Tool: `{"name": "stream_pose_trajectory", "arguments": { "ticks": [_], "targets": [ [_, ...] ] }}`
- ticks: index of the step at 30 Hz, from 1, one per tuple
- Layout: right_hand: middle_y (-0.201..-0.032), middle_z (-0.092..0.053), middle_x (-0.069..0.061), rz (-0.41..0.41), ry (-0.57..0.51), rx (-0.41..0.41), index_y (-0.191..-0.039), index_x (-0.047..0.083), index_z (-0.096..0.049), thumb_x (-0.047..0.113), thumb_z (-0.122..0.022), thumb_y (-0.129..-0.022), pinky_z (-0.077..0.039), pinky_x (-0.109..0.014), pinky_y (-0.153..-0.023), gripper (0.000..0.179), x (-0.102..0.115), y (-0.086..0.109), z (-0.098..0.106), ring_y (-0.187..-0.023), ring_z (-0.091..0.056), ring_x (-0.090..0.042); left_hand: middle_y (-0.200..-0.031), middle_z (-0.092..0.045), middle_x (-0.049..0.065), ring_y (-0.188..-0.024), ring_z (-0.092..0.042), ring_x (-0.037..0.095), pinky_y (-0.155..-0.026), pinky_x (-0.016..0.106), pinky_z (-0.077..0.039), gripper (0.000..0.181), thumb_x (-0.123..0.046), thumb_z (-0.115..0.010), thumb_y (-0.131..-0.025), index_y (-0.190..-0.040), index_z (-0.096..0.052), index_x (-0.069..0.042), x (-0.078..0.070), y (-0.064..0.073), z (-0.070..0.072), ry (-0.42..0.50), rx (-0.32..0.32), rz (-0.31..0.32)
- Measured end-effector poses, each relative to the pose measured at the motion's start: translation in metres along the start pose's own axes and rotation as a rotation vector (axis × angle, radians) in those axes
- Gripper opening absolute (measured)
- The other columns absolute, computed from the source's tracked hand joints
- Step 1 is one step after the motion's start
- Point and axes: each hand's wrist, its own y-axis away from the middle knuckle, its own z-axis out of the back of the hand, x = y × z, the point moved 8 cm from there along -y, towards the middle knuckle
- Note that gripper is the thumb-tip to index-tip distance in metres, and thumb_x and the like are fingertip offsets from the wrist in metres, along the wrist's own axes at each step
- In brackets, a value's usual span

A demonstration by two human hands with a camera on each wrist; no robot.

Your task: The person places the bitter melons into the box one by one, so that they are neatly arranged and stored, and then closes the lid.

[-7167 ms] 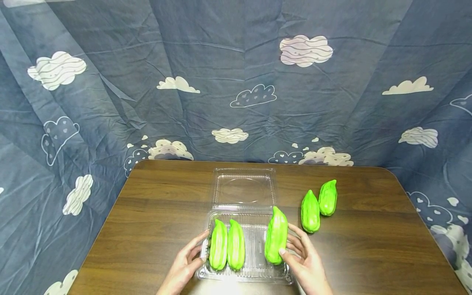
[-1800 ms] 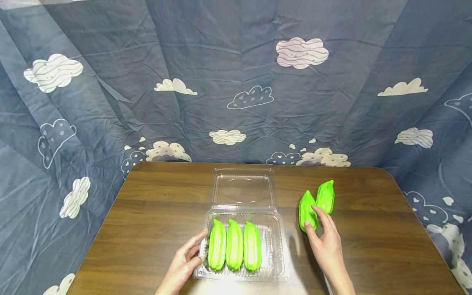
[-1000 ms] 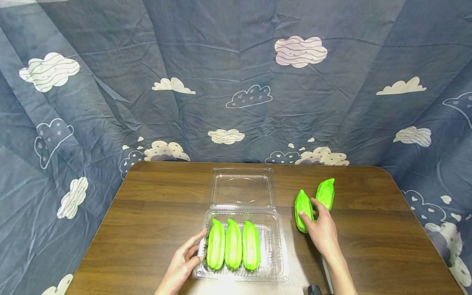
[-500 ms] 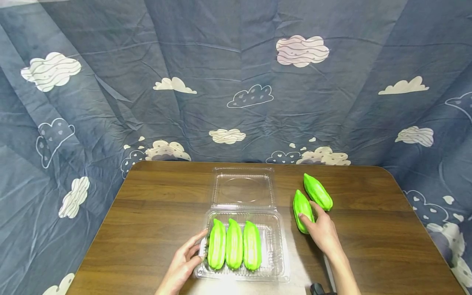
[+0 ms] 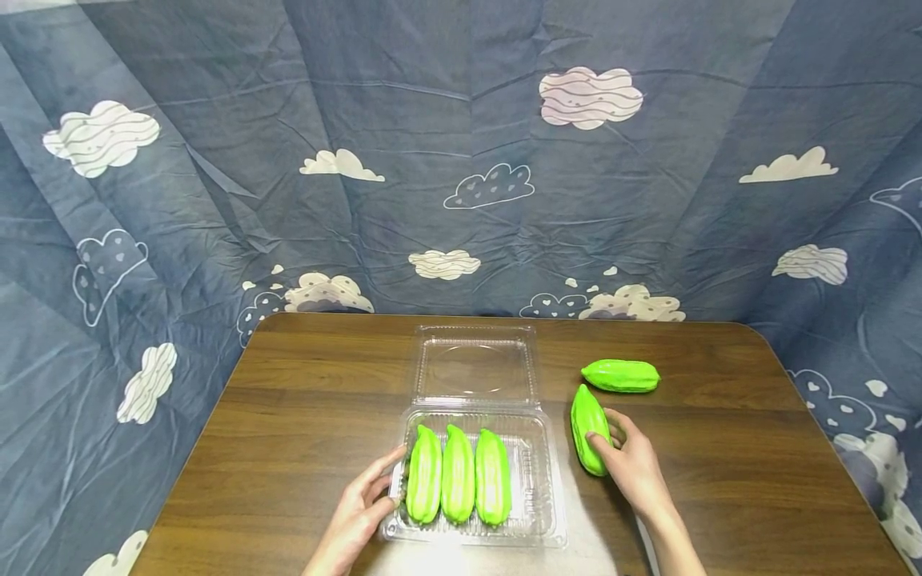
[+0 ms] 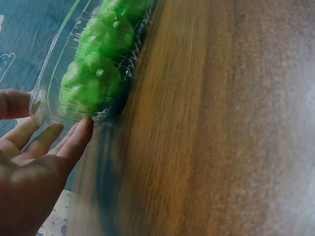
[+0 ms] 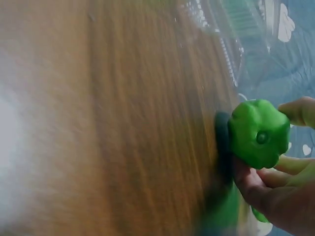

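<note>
My right hand [image 5: 637,464] grips a bright green, ridged bitter melon [image 5: 589,432], thumb on one side and fingers on the other. In the right wrist view, its lobed blunt end [image 7: 258,132] faces the camera, close over the table. My left hand [image 5: 356,504] holds the left rim of a clear plastic clamshell container [image 5: 536,480]; in the left wrist view its thumb is at the rim and its fingers are against the wall. Three like bitter melons [image 5: 458,476] lie side by side in the container's left and middle, pointed tips away from me.
Another bitter melon [image 5: 622,376] lies crosswise on the wooden table [image 5: 310,400], just beyond the held one. The container's lid [image 5: 475,368] is folded back flat behind its base. A blue cloud-print cloth [image 5: 403,216] hangs behind the table.
A third bitter melon went from my right hand into the container. My right hand then took another and drew it slightly left and nearer. The remaining loose one turned crosswise. My left hand stayed put.
</note>
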Motion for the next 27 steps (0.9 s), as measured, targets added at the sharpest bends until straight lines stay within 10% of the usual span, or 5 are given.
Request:
{"name": "stream_pose_trajectory", "arguments": {
  "ticks": [15, 21, 27],
  "targets": [
    [-0.139, -0.048, -0.028, 0.104, -0.262, -0.052, -0.149, 0.005, -0.033, 0.014, -0.066, -0.094, -0.043, -0.010, -0.086, 0.064, 0.026, 0.032, -0.003, -0.122, -0.051, -0.034, -0.139, -0.049, 0.028, -0.124, -0.051, 0.032, -0.094, 0.034, -0.048, 0.069, 0.006, -0.053, -0.084, -0.150, -0.036, -0.004, -0.001, 0.000, 0.000, -0.009, 0.006, -0.007],
    [-0.134, -0.053, -0.019, 0.118, -0.353, -0.091, -0.146, 0.009, -0.040, 0.009, -0.069, -0.092, -0.045, -0.013, -0.087, 0.061, 0.038, 0.045, -0.003, -0.111, -0.056, -0.007, -0.143, -0.044, 0.028, -0.125, -0.050, 0.032, -0.095, 0.033, -0.047, 0.069, 0.007, -0.054, -0.083, -0.150, -0.037, -0.003, -0.002, 0.000, 0.000, -0.015, -0.004, -0.021],
    [-0.123, -0.059, -0.006, 0.109, -0.426, -0.083, -0.142, 0.007, -0.044, 0.002, -0.072, -0.087, -0.050, -0.020, -0.084, 0.062, 0.046, 0.055, -0.010, -0.103, -0.060, -0.010, -0.145, -0.042, 0.028, -0.126, -0.049, 0.035, -0.095, 0.033, -0.047, 0.070, 0.007, -0.054, -0.082, -0.149, -0.038, -0.003, -0.002, 0.001, 0.000, -0.013, -0.015, -0.015]
  ]
}}
